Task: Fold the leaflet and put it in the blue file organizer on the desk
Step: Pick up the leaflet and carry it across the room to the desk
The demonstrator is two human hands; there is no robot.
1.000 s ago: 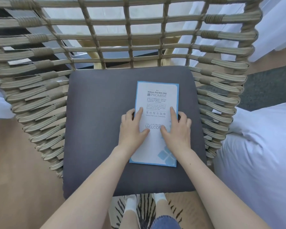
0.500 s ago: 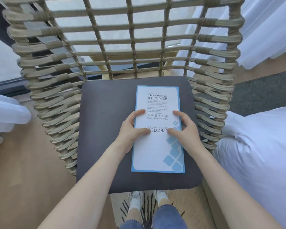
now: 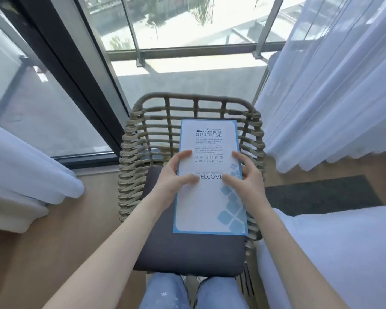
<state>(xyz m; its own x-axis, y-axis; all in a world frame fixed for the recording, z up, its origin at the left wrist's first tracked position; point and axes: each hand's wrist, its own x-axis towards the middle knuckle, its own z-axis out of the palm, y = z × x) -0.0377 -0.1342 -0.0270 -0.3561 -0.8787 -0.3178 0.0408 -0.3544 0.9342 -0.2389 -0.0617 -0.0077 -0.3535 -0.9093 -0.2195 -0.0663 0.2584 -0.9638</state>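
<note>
One flat, blue-bordered white leaflet [image 3: 210,192]

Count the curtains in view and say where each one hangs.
2. One curtain hangs at the left, beside the window. The other curtain hangs at the right, behind the chair. More may lie outside the picture.

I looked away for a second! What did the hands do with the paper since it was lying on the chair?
Both hands took hold of the leaflet and lifted it off the grey cushion: the left hand grips its left edge, the right hand its right edge. The view also rose, so the window now shows. The leaflet stays folded shut, cover up, above the wicker chair.
</note>
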